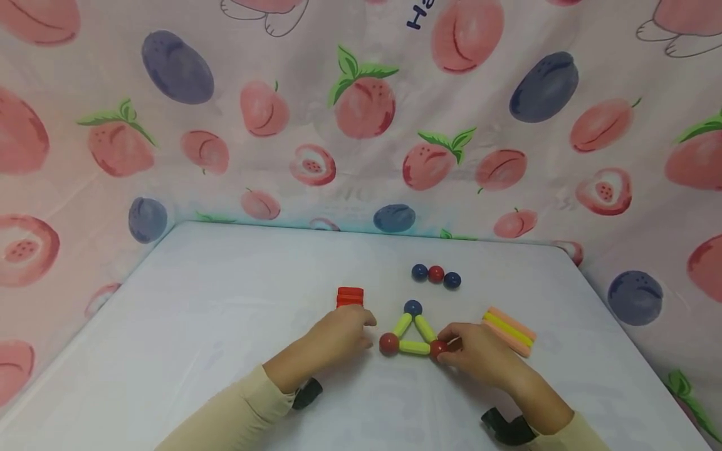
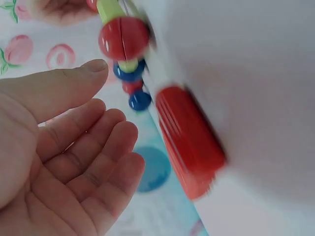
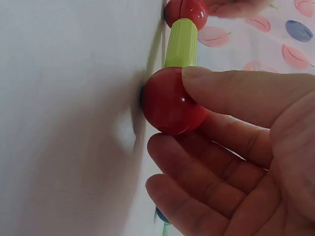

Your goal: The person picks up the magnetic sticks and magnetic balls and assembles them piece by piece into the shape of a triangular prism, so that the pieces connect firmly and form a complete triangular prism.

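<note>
A flat triangle lies on the table, made of three lime-green rods (image 1: pixel 414 347) joined by two red balls (image 1: pixel 389 344) and a blue ball (image 1: pixel 413 308) at its far corner. My right hand (image 1: pixel 479 354) holds the near right red ball (image 3: pixel 172 101) between thumb and fingers. My left hand (image 1: pixel 338 335) is off the triangle's left corner, its fingers loosely bent with nothing in them. Just beyond that hand lies a small bundle of red rods (image 1: pixel 350 295), partly covered by it in the head view; the left wrist view shows these red rods (image 2: pixel 189 137) beside the fingers.
Behind the triangle sits a row of balls, a red one (image 1: pixel 436 274) between two blue ones (image 1: pixel 420 272). Orange and yellow rods (image 1: pixel 509 331) lie side by side past my right hand. A fruit-patterned cloth (image 1: pixel 350 188) hangs behind the white table (image 1: pixel 225 288).
</note>
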`<state>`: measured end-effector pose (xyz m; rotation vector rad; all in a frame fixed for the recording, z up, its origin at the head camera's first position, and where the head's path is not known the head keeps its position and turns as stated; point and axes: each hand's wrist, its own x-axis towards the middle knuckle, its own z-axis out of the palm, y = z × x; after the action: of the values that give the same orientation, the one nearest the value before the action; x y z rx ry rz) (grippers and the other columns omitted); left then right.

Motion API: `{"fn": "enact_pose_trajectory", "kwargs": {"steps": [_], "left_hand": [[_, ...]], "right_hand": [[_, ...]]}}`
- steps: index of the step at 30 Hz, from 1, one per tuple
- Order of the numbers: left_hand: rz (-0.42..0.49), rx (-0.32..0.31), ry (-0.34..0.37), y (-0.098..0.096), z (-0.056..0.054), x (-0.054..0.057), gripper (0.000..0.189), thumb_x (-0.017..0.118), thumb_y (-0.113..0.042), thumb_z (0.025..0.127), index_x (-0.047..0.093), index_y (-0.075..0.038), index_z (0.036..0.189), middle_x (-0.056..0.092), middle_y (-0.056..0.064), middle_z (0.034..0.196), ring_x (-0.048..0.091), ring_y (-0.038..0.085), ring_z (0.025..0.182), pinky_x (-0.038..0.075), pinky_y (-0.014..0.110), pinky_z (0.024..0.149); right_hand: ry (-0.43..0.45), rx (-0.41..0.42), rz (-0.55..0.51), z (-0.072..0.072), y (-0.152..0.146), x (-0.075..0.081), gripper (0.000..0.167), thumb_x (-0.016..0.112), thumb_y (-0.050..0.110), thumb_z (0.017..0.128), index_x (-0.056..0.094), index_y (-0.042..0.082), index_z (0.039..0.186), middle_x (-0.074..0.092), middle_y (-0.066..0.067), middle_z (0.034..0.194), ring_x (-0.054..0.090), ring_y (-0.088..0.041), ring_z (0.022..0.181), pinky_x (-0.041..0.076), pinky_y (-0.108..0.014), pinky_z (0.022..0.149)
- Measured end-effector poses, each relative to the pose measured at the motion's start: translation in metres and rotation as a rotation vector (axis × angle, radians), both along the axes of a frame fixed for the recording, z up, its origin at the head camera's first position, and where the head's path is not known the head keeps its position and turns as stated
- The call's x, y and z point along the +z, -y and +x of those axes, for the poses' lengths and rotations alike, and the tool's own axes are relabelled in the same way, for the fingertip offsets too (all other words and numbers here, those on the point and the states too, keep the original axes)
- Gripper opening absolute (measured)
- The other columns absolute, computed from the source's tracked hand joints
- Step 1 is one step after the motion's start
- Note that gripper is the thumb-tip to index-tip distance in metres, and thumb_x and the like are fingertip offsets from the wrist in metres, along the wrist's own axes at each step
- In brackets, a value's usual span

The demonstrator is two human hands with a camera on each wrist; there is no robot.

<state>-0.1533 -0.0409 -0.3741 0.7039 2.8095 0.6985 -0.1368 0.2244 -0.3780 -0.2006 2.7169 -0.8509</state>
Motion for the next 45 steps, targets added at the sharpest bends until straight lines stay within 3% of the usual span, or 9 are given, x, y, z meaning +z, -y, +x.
{"fn": "enact_pose_trajectory", "kwargs": {"steps": [4,10,22,28,32,37,42,45], "left_hand": [[-0.007,-0.007,-0.058,0.019,-0.004,-0.005,0.023,0.081,-0.011,0.085,0.073,-0.007,0.106,0.066,-0.001,0.093,0.061,0.016,0.09,0.055,0.033,0.083],[-0.03,-0.021,-0.05,0.035,-0.005,-0.01,0.019,0.078,-0.007,0.085,0.074,-0.006,0.104,0.068,0.0,0.093,0.062,0.019,0.09,0.055,0.036,0.084],[-0.113,-0.095,-0.062,0.033,-0.002,-0.011,0.013,0.081,-0.004,0.082,0.074,-0.008,0.093,0.062,-0.003,0.08,0.059,0.017,0.079,0.054,0.03,0.074],[-0.108,-0.137,-0.036,0.03,-0.002,-0.007,0.019,0.079,-0.005,0.085,0.074,-0.006,0.104,0.066,0.0,0.09,0.06,0.018,0.086,0.055,0.032,0.081],[-0.038,-0.159,0.006,0.024,-0.01,0.002,0.026,0.077,-0.009,0.088,0.073,-0.009,0.113,0.066,-0.002,0.098,0.059,0.015,0.093,0.054,0.031,0.085],[0.107,-0.161,0.085,0.01,-0.029,0.015,0.025,0.072,-0.005,0.091,0.068,-0.009,0.115,0.065,-0.002,0.101,0.058,0.015,0.092,0.053,0.028,0.083],[0.189,-0.115,0.169,-0.008,-0.049,0.019,0.022,0.071,-0.006,0.092,0.062,-0.012,0.111,0.066,0.0,0.105,0.061,0.017,0.096,0.054,0.029,0.085],[0.209,-0.093,0.178,-0.018,-0.058,0.021,0.021,0.073,-0.008,0.091,0.062,-0.014,0.109,0.066,-0.002,0.104,0.062,0.016,0.101,0.053,0.03,0.09]], "right_hand": [[0.002,-0.003,-0.007,0.002,-0.001,0.001,0.026,0.082,0.016,0.084,0.072,0.011,0.108,0.068,0.005,0.092,0.062,-0.013,0.085,0.056,-0.034,0.077],[0.001,0.002,-0.009,0.003,-0.001,0.001,0.024,0.081,0.016,0.085,0.073,0.012,0.107,0.067,0.006,0.091,0.061,-0.013,0.083,0.056,-0.034,0.077],[-0.028,0.015,-0.013,0.003,-0.003,0.0,0.023,0.08,0.014,0.085,0.073,0.011,0.106,0.068,0.006,0.091,0.061,-0.012,0.083,0.054,-0.032,0.074],[-0.017,0.004,-0.012,0.004,-0.003,0.0,0.022,0.08,0.015,0.085,0.073,0.012,0.106,0.068,0.006,0.091,0.06,-0.013,0.082,0.055,-0.033,0.074],[-0.015,0.004,-0.015,0.004,-0.003,0.0,0.022,0.08,0.014,0.086,0.073,0.012,0.106,0.068,0.006,0.092,0.061,-0.013,0.083,0.055,-0.033,0.076],[-0.018,0.005,-0.017,0.003,-0.003,0.0,0.022,0.081,0.014,0.085,0.073,0.012,0.106,0.068,0.006,0.092,0.061,-0.013,0.083,0.055,-0.033,0.076],[-0.003,-0.002,-0.01,0.003,-0.002,0.0,0.025,0.082,0.016,0.084,0.073,0.012,0.107,0.068,0.005,0.092,0.06,-0.014,0.083,0.055,-0.033,0.077],[0.007,-0.001,-0.008,0.002,-0.001,0.001,0.026,0.082,0.016,0.084,0.074,0.012,0.108,0.068,0.005,0.092,0.06,-0.014,0.083,0.056,-0.033,0.077]]}}
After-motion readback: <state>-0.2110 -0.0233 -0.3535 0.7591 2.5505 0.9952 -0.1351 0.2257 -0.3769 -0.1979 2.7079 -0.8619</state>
